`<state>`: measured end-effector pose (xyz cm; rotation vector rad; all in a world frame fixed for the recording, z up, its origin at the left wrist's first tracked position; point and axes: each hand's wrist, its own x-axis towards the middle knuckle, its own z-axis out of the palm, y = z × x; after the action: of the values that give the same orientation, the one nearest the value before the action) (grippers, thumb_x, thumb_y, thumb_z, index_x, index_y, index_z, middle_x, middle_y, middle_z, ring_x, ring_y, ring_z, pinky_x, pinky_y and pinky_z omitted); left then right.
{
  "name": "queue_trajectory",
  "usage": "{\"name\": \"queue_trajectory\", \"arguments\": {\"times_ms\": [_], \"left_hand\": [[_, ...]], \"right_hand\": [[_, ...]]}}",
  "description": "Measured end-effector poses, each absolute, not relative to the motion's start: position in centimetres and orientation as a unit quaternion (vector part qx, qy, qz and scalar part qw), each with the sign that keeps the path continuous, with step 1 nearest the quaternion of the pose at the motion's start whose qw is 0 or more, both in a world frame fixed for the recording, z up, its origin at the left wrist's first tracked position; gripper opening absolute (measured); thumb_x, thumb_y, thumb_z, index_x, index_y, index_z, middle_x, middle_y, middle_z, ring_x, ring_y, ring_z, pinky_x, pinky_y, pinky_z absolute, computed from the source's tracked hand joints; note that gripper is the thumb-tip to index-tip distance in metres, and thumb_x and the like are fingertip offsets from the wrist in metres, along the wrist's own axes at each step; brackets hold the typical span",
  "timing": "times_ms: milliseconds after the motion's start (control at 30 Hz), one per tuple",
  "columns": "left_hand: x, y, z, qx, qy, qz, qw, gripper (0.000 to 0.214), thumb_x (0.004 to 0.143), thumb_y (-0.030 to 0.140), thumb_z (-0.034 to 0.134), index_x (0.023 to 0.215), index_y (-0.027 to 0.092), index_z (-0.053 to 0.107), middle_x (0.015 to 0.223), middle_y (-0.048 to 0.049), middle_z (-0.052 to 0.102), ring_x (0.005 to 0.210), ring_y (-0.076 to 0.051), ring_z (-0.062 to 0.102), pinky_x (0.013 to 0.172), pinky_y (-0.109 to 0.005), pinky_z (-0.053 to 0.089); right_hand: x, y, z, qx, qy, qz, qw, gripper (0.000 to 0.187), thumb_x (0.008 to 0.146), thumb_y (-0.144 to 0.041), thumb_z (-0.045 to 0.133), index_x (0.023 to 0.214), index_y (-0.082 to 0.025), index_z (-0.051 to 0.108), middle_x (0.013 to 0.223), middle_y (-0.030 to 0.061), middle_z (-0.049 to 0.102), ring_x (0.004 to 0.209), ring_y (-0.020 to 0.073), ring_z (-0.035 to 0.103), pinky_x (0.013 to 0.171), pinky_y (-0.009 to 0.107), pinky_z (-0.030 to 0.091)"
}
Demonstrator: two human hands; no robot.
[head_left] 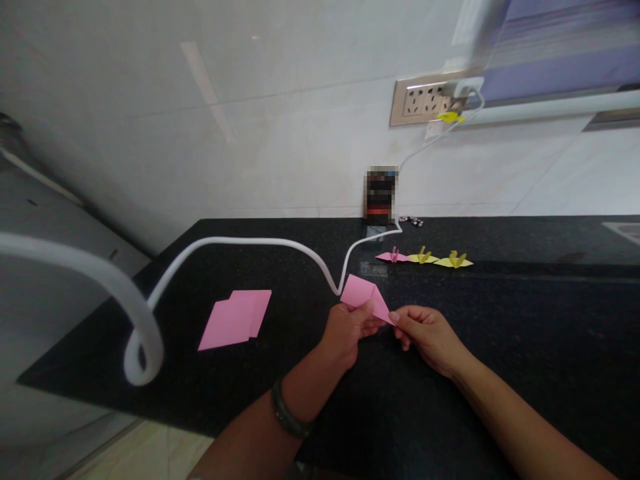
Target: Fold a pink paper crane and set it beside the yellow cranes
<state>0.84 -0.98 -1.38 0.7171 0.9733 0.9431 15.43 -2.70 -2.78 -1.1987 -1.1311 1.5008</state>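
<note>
A partly folded sheet of pink origami paper (358,289) is held just above the black counter, between both hands. My left hand (350,328) pinches its lower middle, thumb on top and fingers underneath. At the paper's pointed right corner, my right hand (423,332) grips the tip between thumb and fingers. Several flat pink paper sheets (235,320) lie overlapping on the counter to the left. Beyond my right hand stand a pink folded paper crane (394,256) and two yellow paper cranes (454,260) in a row.
A thick white cable (250,241) curls across the left foreground and runs over the black counter (175,400). A phone-like device (381,195), blurred out, leans against the tiled wall, with a thin cord rising to the wall socket (425,100). The counter's left edge slants toward me.
</note>
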Motion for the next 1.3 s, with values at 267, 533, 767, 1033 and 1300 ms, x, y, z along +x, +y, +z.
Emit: {"name": "queue_trajectory", "arguments": {"times_ms": [267,533,767,1033,1300], "left_hand": [[0.9,-1.1,-1.4,0.322,0.435,0.43,0.722,0.03,0.063,0.036,0.06,0.071,0.007,0.058,0.061,-0.0083,0.061,0.058,-0.014,0.058,0.058,-0.025,0.042],[0.9,-1.1,-1.5,0.324,0.436,0.428,0.722,0.029,0.064,0.035,0.06,0.072,0.007,0.058,0.063,-0.0083,0.061,0.059,-0.014,0.058,0.059,-0.025,0.042],[1.0,-1.2,-1.5,0.357,0.453,0.432,0.693,0.029,0.065,0.036,0.058,0.07,0.007,0.059,0.063,-0.0089,0.061,0.058,-0.014,0.058,0.057,-0.024,0.042],[1.1,-1.2,-1.5,0.355,0.462,0.432,0.689,0.028,0.064,0.036,0.058,0.067,0.008,0.059,0.06,-0.0082,0.061,0.056,-0.014,0.057,0.056,-0.025,0.042],[1.2,-1.2,-1.5,0.358,0.467,0.445,0.675,0.027,0.065,0.034,0.058,0.07,0.007,0.06,0.064,-0.0101,0.062,0.056,-0.014,0.058,0.056,-0.025,0.042]], "right_hand": [[15.6,-2.6,-3.3,-0.484,-0.462,0.602,0.436,0.02,0.071,-0.031,0.058,0.062,-0.013,0.054,0.048,-0.0031,0.05,0.038,0.005,0.04,0.038,0.018,0.031],[15.5,-2.7,-3.1,-0.49,-0.462,0.596,0.437,0.022,0.07,-0.031,0.058,0.058,-0.014,0.052,0.046,-0.0037,0.048,0.038,0.0051,0.039,0.038,0.018,0.031],[15.6,-2.8,-3.1,-0.491,-0.461,0.601,0.431,0.021,0.071,-0.031,0.056,0.06,-0.014,0.053,0.047,-0.0033,0.05,0.037,0.0052,0.04,0.038,0.018,0.031],[15.5,-2.7,-2.9,-0.491,-0.482,0.585,0.429,0.018,0.069,-0.029,0.057,0.061,-0.014,0.052,0.047,-0.0048,0.046,0.038,0.0047,0.038,0.039,0.018,0.031],[15.5,-2.8,-1.9,-0.494,-0.525,0.571,0.392,0.015,0.07,-0.027,0.053,0.062,-0.014,0.051,0.05,-0.0053,0.044,0.039,0.0041,0.039,0.039,0.017,0.032]]}}
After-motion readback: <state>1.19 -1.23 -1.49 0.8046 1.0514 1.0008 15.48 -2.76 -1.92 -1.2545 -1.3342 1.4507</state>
